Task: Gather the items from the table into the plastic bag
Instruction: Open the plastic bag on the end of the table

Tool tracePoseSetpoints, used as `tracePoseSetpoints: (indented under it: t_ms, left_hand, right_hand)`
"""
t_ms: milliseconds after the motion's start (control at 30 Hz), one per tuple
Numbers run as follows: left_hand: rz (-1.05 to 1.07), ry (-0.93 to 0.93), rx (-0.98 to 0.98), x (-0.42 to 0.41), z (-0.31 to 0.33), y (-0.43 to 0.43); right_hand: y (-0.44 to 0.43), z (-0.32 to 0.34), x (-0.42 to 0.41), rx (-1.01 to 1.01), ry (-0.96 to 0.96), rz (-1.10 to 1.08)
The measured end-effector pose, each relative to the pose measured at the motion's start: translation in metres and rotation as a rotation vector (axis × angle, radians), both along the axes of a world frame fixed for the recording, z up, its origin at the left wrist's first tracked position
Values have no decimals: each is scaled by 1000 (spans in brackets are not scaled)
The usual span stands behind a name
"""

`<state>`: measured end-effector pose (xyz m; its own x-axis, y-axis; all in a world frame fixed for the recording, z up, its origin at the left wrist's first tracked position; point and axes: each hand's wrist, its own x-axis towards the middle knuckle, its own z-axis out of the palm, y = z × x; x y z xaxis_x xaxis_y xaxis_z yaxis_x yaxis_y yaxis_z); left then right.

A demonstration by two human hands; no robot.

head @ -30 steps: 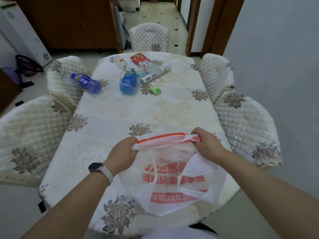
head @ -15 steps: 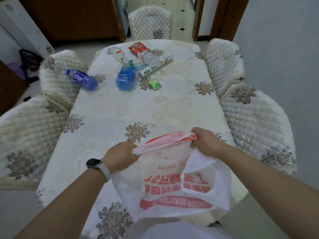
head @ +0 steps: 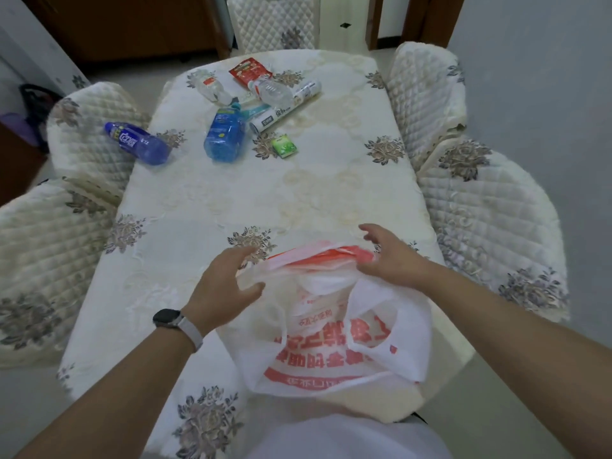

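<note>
Plainly, the table (head: 265,200) is still carrying every item, so the gathering is not yet showing any progress. The plastic bag (head: 331,346) is lying at the near edge, its red-trimmed mouth facing the far end and looking barely parted. The left hand (head: 228,286) is hovering released, fingers spread, just beside the mouth's left end. The right hand (head: 390,260) is lying on the right end with straight fingers, gripping nothing. Waiting near the far edge are a blue bottle (head: 225,134), a white tube (head: 284,106), two clear bottles (head: 213,91), a red packet (head: 250,71) and a green packet (head: 283,147). A second blue bottle (head: 137,144) is lying at the left edge.
</note>
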<state>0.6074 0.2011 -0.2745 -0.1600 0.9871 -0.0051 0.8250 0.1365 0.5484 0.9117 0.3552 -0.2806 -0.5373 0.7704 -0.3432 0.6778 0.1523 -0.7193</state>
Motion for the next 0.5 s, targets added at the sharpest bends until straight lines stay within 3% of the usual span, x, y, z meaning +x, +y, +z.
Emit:
tracePoseSetpoints:
  t_ms: [100,233,333,500]
  left_hand:
    - [-225,198,292,24,4,-12]
    - [-554,282,210,67,-17,-27]
    - [-572,347,21,78,-44,-21]
    - [-549,537,-354,78,-74,-11]
  right_hand:
    - [-17,16,12,398,20,62]
    - [-68,20,5,823,67,267]
    - [-97,1,-4,852,-142,446]
    - [-91,-34,24,712,-531,383]
